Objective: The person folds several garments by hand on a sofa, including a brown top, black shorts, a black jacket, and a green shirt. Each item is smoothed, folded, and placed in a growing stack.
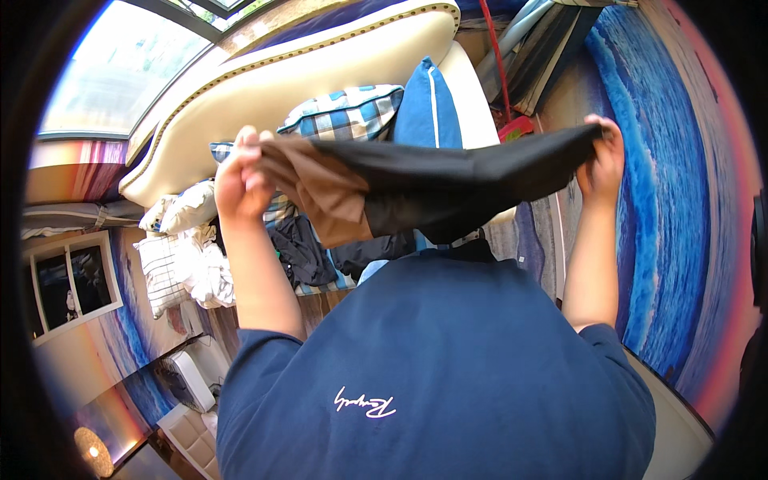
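Navy shirt (448,336); left hand (245,180), right hand (603,164) pinched closed on cloth (448,178).

Bright daylight, window (132,76) blown out up-left of left hand (244,180); lamp (94,452) glowing well below that grip; hand slightly motion-blurred; dark cloth (456,180) between grips loses detail; wall (652,192) beyond right hand (602,164) bends, rim black
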Tool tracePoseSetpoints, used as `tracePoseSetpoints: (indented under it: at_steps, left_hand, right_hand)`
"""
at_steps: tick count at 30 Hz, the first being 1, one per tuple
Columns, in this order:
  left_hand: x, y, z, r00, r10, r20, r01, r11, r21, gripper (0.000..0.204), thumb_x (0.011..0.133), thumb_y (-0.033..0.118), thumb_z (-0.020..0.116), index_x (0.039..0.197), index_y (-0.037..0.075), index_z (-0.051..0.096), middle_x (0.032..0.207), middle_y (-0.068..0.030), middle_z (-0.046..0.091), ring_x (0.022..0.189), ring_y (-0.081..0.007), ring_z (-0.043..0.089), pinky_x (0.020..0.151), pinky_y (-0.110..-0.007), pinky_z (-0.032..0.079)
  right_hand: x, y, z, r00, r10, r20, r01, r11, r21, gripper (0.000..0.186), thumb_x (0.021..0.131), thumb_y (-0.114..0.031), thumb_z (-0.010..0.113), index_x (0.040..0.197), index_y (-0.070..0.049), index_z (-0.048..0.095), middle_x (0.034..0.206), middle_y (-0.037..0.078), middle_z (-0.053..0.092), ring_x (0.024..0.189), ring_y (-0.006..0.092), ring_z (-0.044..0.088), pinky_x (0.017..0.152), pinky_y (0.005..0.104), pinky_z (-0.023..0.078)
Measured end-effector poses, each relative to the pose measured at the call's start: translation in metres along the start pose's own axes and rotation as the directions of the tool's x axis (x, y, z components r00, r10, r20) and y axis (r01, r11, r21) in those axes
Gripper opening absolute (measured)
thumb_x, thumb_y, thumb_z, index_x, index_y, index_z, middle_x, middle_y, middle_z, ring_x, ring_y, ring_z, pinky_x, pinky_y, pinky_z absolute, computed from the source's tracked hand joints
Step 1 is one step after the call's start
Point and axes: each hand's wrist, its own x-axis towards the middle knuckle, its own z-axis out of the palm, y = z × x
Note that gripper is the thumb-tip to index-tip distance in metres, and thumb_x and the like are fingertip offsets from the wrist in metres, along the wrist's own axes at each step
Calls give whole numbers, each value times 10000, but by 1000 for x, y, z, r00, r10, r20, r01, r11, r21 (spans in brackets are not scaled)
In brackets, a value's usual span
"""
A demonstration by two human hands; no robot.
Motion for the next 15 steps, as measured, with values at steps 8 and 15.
tracePoseSetpoints:
  at_steps: [8,15]
  left_hand:
    - [184,-67,-50,855,310,-416,-181,930,320,121,965,117,568,1069,56,562,903,-83,624,754,-215,604,728,-293,530]
    - [95,-261,-114,674,-182,-716,711,422,562,954,832,425,745,1545,96,204,1404,-144,455,1106,-272,514,770,-440,487]
  right_hand:
    - [62,168,-73,839,186,-512,-473,714,-516,243,917,-163,646,1110,-20,610,977,61,640,820,192,587,779,340,477]
    - [-128,186,-42,156,859,-488,-858,-127,-497,761,883,-535,665,1465,-127,395,1290,126,552,1094,253,542,875,477,468]
